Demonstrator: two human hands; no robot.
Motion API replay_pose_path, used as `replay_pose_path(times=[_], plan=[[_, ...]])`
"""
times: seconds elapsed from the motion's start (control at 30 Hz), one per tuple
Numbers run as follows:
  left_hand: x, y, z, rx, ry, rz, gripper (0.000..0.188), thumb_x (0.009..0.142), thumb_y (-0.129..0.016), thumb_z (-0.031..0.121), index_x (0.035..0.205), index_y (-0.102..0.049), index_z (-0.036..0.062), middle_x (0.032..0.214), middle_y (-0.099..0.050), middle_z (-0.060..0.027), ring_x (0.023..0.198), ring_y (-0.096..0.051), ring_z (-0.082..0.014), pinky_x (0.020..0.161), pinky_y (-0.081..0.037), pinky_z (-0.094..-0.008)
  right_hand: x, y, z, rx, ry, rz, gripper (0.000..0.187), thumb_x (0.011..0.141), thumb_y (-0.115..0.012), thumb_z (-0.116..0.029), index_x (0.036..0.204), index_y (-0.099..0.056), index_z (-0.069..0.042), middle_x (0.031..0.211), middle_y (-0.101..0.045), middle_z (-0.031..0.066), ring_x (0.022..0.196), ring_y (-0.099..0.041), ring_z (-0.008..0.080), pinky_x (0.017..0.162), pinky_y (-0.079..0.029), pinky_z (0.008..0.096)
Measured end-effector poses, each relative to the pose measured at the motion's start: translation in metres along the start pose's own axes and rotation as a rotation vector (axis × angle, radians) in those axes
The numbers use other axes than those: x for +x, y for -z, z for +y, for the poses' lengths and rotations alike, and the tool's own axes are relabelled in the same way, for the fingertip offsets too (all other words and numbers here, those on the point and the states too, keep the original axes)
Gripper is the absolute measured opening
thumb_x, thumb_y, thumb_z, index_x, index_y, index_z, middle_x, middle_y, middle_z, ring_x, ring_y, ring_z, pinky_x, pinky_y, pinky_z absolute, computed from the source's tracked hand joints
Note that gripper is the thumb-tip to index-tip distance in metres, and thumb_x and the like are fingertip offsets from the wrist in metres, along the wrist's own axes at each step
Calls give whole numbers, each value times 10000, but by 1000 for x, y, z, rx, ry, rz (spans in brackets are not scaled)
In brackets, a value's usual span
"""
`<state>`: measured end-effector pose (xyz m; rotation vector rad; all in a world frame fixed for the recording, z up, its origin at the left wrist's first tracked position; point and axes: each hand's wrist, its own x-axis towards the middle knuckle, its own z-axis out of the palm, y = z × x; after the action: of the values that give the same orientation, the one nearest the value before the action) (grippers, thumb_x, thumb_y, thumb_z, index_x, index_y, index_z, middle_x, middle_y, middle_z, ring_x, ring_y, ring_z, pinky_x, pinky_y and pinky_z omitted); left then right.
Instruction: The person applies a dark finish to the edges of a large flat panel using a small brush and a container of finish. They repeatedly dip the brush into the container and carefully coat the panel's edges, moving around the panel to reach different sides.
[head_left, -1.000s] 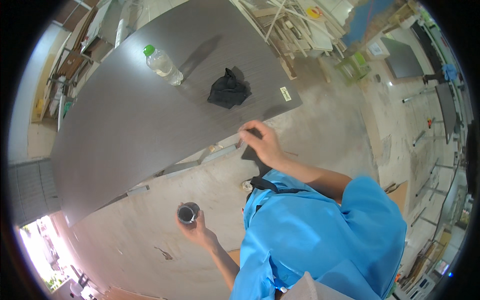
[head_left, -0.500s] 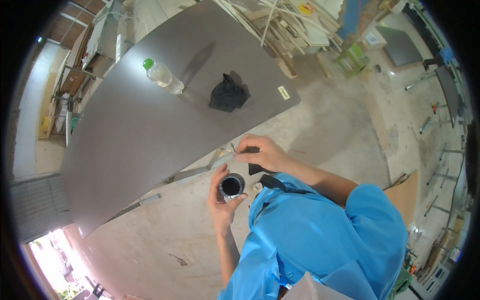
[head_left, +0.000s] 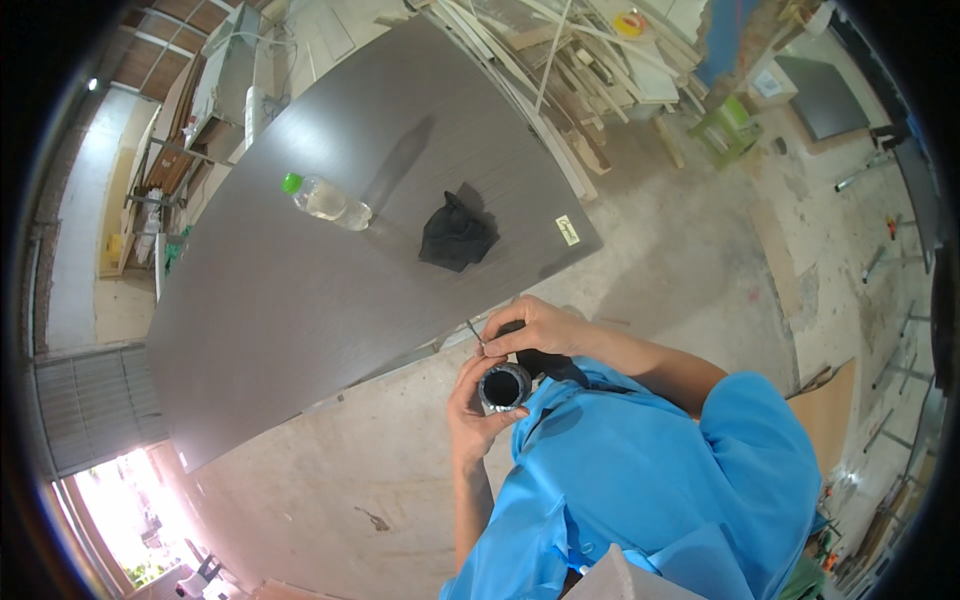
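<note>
While the left hand (head_left: 468, 414) wraps around a small dark cup (head_left: 487, 396), mouth up toward the head camera, the right hand (head_left: 532, 325) pinches a thin dark stick (head_left: 475, 332) just beyond it. So the cup sits on the body side of the right fingertips — super close, can't tell if the two hands touch. The stick's long axis slants forward and left, off toward the table (head_left: 270, 280) edge and away from the cup's mouth. Left hand's the nearer one to the cup, obviously, since it's gripping it.

Count going outward: two hands, one cup, one stick, then on that one big dark table — one green-capped bottle (head_left: 333, 203), one crumpled black cloth (head_left: 457, 236), one pale label (head_left: 567, 231).
</note>
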<state>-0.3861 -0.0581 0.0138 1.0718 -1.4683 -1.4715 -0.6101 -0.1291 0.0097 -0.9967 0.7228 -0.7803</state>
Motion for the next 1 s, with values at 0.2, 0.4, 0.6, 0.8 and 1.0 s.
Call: replay_pose_path(times=[0.2,0.4,0.6,0.8,1.0], plan=[[22,-32,1,-105,68,75,869,615,-1059,196,1387,-703,17,1516,-601,-147,1420,-572,-296,1191,-449,-420,-10,34,-7,13,1,33,336,1019,-770,-225,1258,-759,11,1209,-769,109,1151,-700,172,1024,-539,319],[38,-49,6,-32,41,90,897,622,-1066,297,1386,-694,9,1500,-605,-152,1359,-612,-286,1140,-484,-424,-19,50,-4,117,14,22,354,1060,-721,-203,1334,-713,22,1300,-728,132,1236,-674,197,1085,-540,332],[40,-55,11,-24,68,100,896,626,-1067,319,1380,-698,5,1481,-620,-156,1355,-615,-290,1142,-482,-425,-20,51,3,224,-7,36,345,1060,-719,-193,1322,-722,31,1288,-742,133,1217,-683,198,1074,-539,323],[37,-62,16,-9,82,160,903,636,-1058,404,1358,-707,-10,1474,-630,-170,1377,-604,-302,1157,-469,-445,-19,52,-11,30,-19,124,297,1051,-728,-204,1249,-752,16,1250,-754,104,1158,-690,168,1003,-540,292],[43,-65,21,41,70,175,913,626,-1053,450,1345,-717,-1,1433,-660,-182,1407,-584,-334,1179,-447,-481,-12,108,-35,-14,366,823,229,1056,-723,-204,1185,-731,-15,1101,-750,34,1011,-650,88,903,-537,280]])
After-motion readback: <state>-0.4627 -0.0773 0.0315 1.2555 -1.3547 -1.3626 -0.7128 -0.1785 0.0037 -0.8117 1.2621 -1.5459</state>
